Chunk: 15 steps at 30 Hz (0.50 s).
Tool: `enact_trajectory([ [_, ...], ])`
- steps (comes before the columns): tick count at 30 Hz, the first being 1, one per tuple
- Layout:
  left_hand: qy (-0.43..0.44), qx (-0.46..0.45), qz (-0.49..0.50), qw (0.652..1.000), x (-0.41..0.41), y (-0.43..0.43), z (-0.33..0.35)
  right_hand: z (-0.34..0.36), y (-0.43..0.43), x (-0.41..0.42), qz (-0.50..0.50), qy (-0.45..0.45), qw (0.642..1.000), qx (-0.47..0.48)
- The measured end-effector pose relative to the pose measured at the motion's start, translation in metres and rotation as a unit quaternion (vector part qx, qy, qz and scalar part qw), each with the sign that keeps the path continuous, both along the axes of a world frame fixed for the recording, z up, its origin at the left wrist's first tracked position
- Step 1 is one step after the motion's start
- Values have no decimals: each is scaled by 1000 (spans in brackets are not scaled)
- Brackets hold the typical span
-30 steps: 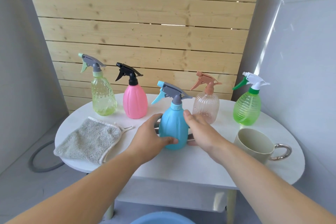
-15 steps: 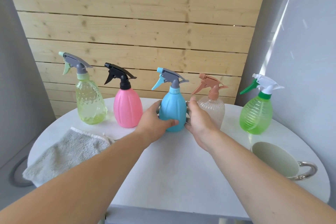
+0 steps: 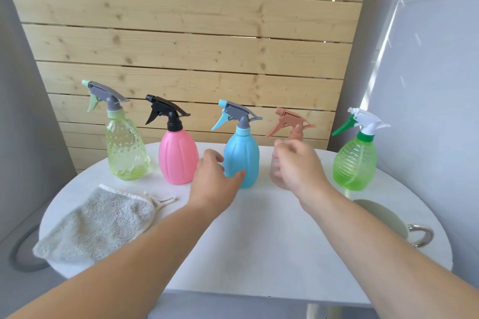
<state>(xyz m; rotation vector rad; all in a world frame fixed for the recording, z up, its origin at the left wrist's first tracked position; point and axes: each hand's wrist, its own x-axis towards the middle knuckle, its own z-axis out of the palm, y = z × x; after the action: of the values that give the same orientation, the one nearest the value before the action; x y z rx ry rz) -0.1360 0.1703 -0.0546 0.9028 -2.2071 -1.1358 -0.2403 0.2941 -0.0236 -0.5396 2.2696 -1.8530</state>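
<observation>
The left hand (image 3: 213, 184) curves round the left side of the blue bottle (image 3: 243, 155), its thumb lying across the bottle's lower front and its fingers bent at the bottle's flank; whether they grip or merely touch cannot be told. The right hand (image 3: 298, 168) is blurred, its fingers loosely curled with nothing in its grasp, just to the right of the blue bottle and apart from it. It covers most of the brown-topped bottle (image 3: 290, 122) behind it. The blue bottle stands upright on the white table (image 3: 259, 241), in the middle of a row of five sprayers, between the pink bottle (image 3: 177, 158) and the brown-topped one. At the row's left end stands a yellow-green bottle (image 3: 125, 147), at its right end a green bottle (image 3: 355, 163). A grey cloth (image 3: 98, 223) lies at the table's near left, a cup (image 3: 383, 217) at its near right, partly behind the right forearm. A slatted wood wall (image 3: 181, 46) rises behind the table.
</observation>
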Motion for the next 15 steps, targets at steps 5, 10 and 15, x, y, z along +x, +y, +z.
enact_trajectory([
  [5,7,21,-108,994,-9,39,8,26,26,-30,-112,63,989,73],
  [10,-15,38,-186,982,-32,60,12,29,26,-51,-52,-10,992,111],
  [15,-18,22,-204,979,-48,71,10,25,17,-58,-5,-49,998,30],
])
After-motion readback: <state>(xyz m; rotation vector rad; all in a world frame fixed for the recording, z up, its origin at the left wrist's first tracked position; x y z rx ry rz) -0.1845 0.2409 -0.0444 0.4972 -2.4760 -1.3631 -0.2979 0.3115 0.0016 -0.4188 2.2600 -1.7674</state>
